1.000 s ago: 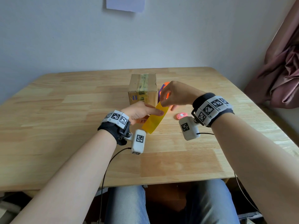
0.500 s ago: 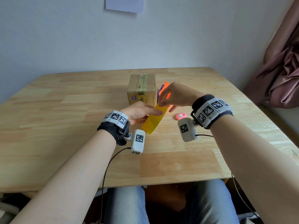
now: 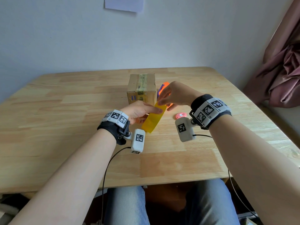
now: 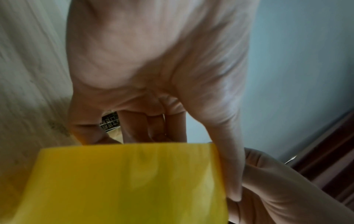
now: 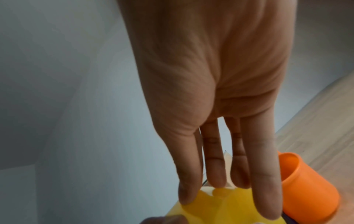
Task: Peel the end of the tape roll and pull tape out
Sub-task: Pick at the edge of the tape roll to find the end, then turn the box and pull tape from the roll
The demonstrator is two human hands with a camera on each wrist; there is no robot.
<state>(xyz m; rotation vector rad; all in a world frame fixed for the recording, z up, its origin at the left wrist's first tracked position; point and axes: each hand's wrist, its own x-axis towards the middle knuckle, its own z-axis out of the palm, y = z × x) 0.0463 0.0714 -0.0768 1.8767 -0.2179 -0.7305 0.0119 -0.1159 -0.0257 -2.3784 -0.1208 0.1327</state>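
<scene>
You see soft daylight on the desk (image 3: 65, 111), brightest beside the curtain (image 3: 279, 70); both wrist views look dim and blurred, edges bowed.

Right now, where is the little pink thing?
In the head view, the small pink object lies flat on the wooden table, just right of the yellow tape roll and below the right hand.

1. Light wooden table (image 3: 65, 127), made of joined planks, set against a pale wall.
2. Cardboard box (image 3: 141, 90), sealed with tape along its top, standing upright near the middle.
3. Just right of the box: an orange cup (image 5: 310, 189) lying on its side.
4. Right of the box and nearer the front edge: a small pink disc-shaped object (image 3: 181, 115), lying flat.
</scene>
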